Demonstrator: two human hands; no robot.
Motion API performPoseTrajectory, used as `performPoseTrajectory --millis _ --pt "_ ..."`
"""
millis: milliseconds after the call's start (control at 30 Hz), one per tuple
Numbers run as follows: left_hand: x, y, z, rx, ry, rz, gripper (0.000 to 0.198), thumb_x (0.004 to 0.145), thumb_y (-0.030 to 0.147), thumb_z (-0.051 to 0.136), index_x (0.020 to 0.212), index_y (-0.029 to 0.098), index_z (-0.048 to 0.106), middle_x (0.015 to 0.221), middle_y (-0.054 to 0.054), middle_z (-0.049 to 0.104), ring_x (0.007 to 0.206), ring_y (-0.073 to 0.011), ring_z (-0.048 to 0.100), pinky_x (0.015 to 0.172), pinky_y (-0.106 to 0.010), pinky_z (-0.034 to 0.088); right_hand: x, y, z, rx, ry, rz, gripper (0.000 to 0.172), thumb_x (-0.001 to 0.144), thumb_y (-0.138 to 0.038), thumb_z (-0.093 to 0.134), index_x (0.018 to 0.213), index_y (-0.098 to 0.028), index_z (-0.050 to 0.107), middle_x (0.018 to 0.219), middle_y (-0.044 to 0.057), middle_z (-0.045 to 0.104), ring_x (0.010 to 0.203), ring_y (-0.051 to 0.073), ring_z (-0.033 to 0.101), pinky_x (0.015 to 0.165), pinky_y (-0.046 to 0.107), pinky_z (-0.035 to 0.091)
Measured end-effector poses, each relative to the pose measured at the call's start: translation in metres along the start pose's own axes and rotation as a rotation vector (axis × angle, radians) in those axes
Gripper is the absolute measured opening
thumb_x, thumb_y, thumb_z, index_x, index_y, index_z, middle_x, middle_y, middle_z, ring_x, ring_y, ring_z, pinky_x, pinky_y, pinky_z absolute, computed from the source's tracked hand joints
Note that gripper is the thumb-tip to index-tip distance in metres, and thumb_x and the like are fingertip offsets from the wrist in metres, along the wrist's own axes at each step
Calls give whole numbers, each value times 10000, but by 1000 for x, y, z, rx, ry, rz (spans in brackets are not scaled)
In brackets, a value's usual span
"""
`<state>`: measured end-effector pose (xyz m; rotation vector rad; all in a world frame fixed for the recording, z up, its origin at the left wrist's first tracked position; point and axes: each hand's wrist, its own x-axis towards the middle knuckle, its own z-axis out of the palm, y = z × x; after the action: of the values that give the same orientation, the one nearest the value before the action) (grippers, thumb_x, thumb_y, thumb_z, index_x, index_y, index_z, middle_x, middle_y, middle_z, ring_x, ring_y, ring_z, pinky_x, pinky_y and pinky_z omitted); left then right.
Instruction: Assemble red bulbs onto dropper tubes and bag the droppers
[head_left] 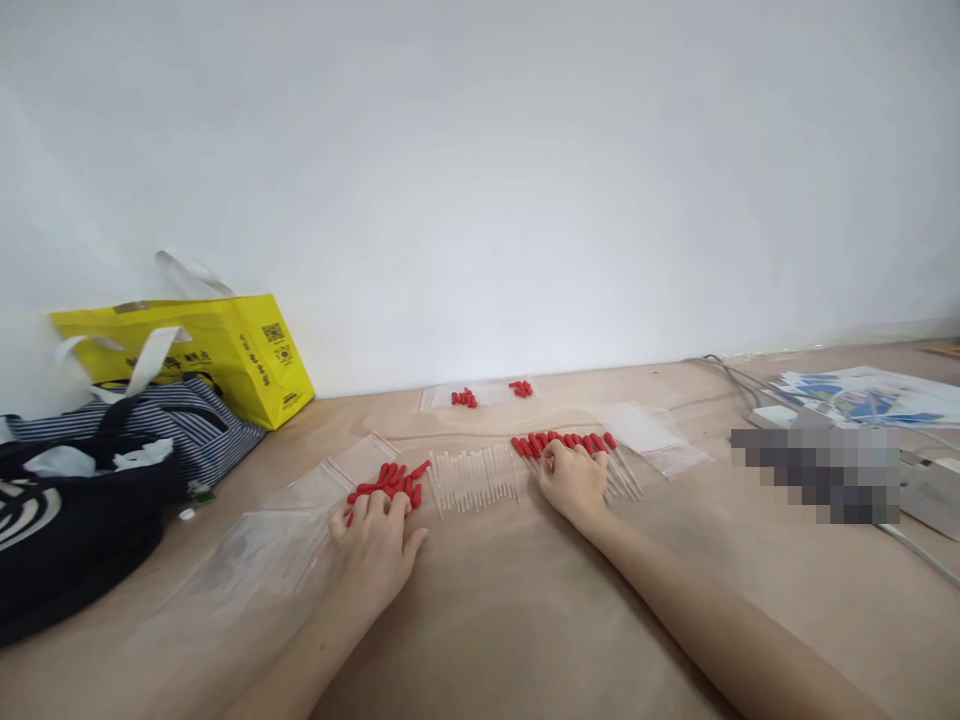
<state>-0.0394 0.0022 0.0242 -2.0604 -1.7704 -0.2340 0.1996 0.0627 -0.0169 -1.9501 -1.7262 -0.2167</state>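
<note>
My left hand (pixel 376 545) rests on a loose pile of red rubber dropper bulbs (pixel 390 478), its fingers bent over the nearest ones and the thumb held apart. To its right, thin clear dropper tubes (pixel 474 480) lie side by side without bulbs. My right hand (pixel 576 485) is on a row of droppers (pixel 624 478), clear tubes with red bulbs at their far ends. Its fingers are curled at the bulbs and appear closed on one dropper; the fingertips are partly hidden.
A clear bag (pixel 495 392) with more red bulbs lies by the wall. Flat plastic bags (pixel 255 545) spread at left, another (pixel 652 438) at right. A yellow bag (pixel 281 385), striped bag (pixel 206 450) and black bag (pixel 97 560) stand left. Papers (pixel 885 395) and cables (pixel 731 375) lie right.
</note>
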Motion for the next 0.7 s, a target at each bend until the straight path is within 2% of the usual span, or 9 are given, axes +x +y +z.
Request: performPoseTrajectory --millis 267,433,533,700 --pt "1 -2 2 50 -69 -16 209 750 313 490 829 152 597 860 -115 579 869 -281 487 806 -445 267 1 -14 -7 32 -76 -24 216 782 -284 414 763 -194 609 767 71 646 802 220 532 727 367 215" --pt "2 0 -2 54 -100 -49 215 742 293 506 878 148 589 885 -109 575 893 -278 477 823 -434 244 3 -36 -8 -4 -236 -18 256 740 -339 449 761 -172 641 800 102 647 847 239 520 761 383 225" --pt "5 1 1 48 -75 -49 215 742 282 509 898 159 591 893 -106 577 898 -277 475 823 -436 236 7 -45 -7 -40 -298 -5 275 728 -319 450 773 -138 653 822 140 644 857 252 522 762 389 234" --pt "13 -1 16 20 39 -16 226 763 318 486 869 162 610 881 -105 581 887 -269 475 821 -445 234 14 -50 -3 -47 -333 18 262 718 -282 461 779 -124 662 834 164 644 855 264 537 764 398 240"
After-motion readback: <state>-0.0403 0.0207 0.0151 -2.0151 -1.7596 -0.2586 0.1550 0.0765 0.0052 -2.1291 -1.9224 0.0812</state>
